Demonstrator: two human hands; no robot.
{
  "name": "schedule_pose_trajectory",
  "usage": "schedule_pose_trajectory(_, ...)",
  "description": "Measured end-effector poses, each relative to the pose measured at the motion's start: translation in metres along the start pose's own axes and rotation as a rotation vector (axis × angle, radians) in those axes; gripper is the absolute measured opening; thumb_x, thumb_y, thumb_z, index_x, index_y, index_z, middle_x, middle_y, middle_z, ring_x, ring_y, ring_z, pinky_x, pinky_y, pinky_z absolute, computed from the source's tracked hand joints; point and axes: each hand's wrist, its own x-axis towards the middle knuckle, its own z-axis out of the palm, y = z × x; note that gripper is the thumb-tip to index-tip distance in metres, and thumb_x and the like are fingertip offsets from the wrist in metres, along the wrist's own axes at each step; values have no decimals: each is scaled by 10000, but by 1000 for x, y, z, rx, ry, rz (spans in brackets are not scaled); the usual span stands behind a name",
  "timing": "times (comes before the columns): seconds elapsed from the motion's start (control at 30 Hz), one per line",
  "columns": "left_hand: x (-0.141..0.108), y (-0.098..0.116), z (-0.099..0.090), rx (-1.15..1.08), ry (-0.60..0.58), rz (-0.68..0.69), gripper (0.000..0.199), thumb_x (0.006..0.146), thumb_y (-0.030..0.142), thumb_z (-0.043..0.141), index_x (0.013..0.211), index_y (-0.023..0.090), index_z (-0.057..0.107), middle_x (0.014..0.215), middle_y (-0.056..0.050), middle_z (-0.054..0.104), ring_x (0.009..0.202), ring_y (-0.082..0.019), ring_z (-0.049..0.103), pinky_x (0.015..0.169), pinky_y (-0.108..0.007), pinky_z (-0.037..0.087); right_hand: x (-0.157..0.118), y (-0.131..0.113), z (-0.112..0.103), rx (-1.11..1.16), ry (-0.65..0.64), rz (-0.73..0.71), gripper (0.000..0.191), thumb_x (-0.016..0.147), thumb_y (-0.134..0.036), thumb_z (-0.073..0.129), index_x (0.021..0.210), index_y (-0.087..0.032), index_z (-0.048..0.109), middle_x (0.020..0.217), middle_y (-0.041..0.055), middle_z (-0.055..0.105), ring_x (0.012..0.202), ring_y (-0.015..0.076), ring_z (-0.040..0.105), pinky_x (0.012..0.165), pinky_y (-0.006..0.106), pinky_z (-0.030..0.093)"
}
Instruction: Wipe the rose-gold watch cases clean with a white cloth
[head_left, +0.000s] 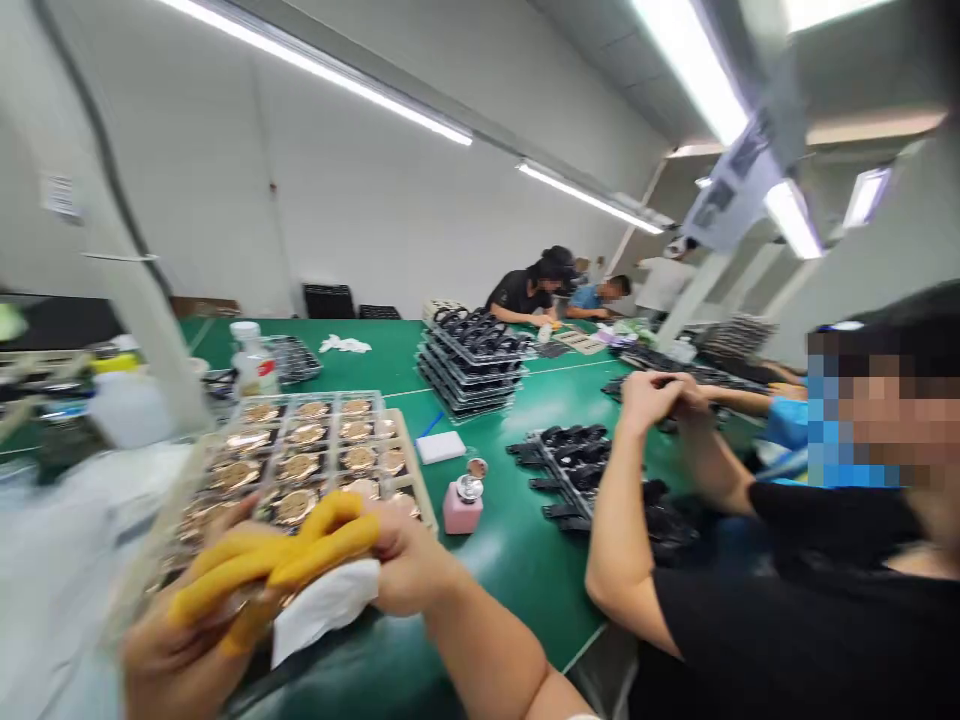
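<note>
At green bench [517, 580], holding white cloth [330, 603] in right hand [397, 550], curling left hand [191, 615] (cannot tell around what), gold rounds [298, 467] just beyond.

A green table [517, 560] bears a beige tray [412, 462] and a pink bottle [462, 512].

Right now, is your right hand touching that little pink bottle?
Apart. The head view shows it: a strip of green tabletop lies between the right hand and the pink bottle.
</note>
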Motion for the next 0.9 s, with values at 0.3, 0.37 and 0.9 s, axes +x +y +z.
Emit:
schedule_pose_trajectory(0.3, -9, 44, -134, 524, -174, 356, 244, 992, 254, 418, 1056, 185, 643, 888, -46, 716, 817, -167, 617, 965, -393, 470, -19, -9, 13, 85, 275, -153, 197, 783, -306, 745, 965, -378, 760, 809, 23, 699, 801, 198, 635, 747, 314, 509)
schedule_pose_trajectory(0.37, -6, 49, -137, 603, -152, 428, 212, 980, 213, 443, 1012, 180, 650, 861, -26, 721, 800, -163, 598, 1018, -406, 413, -19, -2, 18, 261, 256, -81, 109, 784, -378, 734, 887, -381, 772, 765, 25, 697, 799, 207, 647, 767, 339, 518)
schedule_pose_trajectory(0.9, -5, 31, -142, 499, -196, 592, 262, 986, 154, 410, 914, 191, 660, 848, 16, 737, 862, -142, 638, 1118, -429, 296, -15, -17, 18, 570, 221, 379, 222, 617, -453, 836, 736, -280, 764, 688, 40, 680, 775, 234, 662, 756, 393, 561)
